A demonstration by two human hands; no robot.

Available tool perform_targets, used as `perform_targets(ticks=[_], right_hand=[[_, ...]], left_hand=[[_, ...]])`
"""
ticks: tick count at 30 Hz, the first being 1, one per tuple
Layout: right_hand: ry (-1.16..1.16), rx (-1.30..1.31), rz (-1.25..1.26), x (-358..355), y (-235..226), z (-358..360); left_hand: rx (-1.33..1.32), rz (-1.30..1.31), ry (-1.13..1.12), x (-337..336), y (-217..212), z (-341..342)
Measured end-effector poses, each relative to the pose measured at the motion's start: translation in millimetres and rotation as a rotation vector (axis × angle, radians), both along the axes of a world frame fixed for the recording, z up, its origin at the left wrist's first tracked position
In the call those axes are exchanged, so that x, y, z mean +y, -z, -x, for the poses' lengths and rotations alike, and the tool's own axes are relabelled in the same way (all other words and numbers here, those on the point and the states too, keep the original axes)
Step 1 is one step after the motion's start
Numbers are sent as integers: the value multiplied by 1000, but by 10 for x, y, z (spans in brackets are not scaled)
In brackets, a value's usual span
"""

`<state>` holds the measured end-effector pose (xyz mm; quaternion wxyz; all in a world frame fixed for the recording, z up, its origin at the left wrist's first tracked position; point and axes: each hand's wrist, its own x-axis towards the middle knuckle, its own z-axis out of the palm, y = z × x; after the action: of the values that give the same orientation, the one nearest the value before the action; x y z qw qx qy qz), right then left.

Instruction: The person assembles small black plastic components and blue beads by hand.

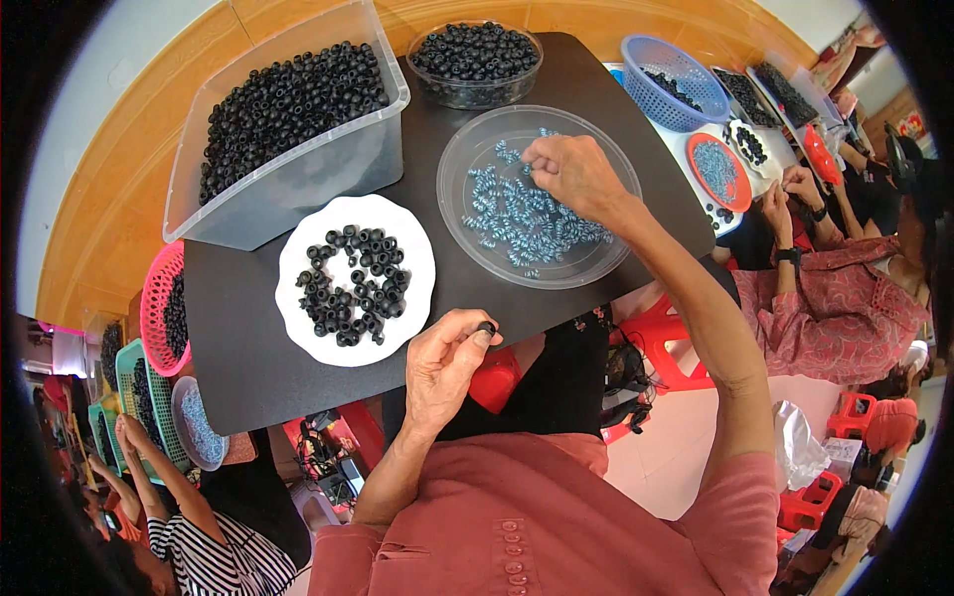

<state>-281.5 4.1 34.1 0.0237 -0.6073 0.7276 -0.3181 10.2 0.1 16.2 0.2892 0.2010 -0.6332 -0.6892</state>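
Note:
My left hand [447, 363] is closed near the table's front edge, pinching a small hollow black plastic piece [487, 327] between thumb and forefinger. My right hand [576, 174] reaches into a clear round tray [452, 223] of small coiled springs [522, 214], bluish and silvery. Its fingers are pinched together over the tray's far part; whatever they hold is hidden. Left of the tray, a white scalloped plate [298, 323] carries several loose black pieces [353, 283] of the same rounded, hollow sort.
A large clear bin [328, 164] and a clear round tub [477, 94], both full of black pieces, stand at the back of the dark table [238, 358]. A pink basket [164, 308] adjoins its left edge. Co-workers sit on both sides; a blue basket [676, 84] stands at right.

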Motion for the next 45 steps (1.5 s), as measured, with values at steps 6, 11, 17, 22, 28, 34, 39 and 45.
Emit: perform_targets(ticks=[6, 11, 17, 22, 28, 34, 39, 45], right_hand=[[39, -39, 45, 39, -55, -87], [63, -292, 176, 171, -240, -514], [-295, -567, 151, 467, -318, -1107], [-332, -645, 49, 638, -330, -1321], [-254, -700, 123, 695, -248, -1416], [-272, -700, 176, 707, -112, -1399], [-185, -847, 187, 747, -42, -1485], [-199, -736, 257, 758, -20, -1522]], left_hand=[[1, -9, -4, -10, 5, 0], [52, -70, -22, -33, 29, 5], [115, -169, -31, -27, 108, 18], [83, -198, -29, -34, 95, 22], [118, -207, -15, -42, 97, 7], [67, -178, -8, -41, 26, -9], [88, -218, -6, -33, 60, -5], [72, -139, -7, -31, 80, -17]])
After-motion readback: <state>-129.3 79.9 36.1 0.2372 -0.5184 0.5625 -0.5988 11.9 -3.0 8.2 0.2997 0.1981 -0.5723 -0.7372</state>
